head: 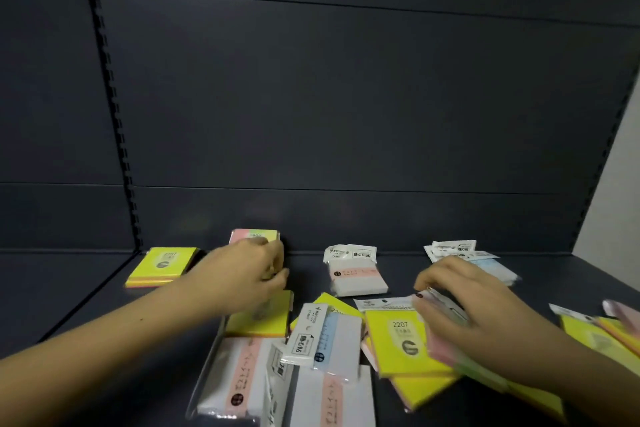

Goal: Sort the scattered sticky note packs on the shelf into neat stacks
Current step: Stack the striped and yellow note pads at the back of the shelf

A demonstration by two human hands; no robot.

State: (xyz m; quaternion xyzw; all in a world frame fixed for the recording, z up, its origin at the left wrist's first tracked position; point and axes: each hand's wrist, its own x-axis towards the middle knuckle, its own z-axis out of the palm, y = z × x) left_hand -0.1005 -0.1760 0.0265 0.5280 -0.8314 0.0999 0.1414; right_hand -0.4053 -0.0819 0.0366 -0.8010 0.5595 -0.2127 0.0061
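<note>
Sticky note packs lie scattered on a dark shelf (408,274). My left hand (247,276) reaches to the back, its curled fingers at the right edge of a pink and green pack (254,235) by the back panel; a yellow pack (259,321) lies under the wrist. My right hand (474,314) pinches a clear-wrapped white pack (438,300) above a yellow "2207" pack (398,340) and a pink and green pack (445,352). Another yellow "2207" pack (162,265) sits alone at the back left. Whether the left hand grips anything is hidden.
A white pack with a pink band (358,279) lies at the back middle, white and blue packs (485,262) at the back right. Several white packs (242,378) overlap at the front. More yellow packs (595,334) lie far right. A slotted upright (114,114) stands left.
</note>
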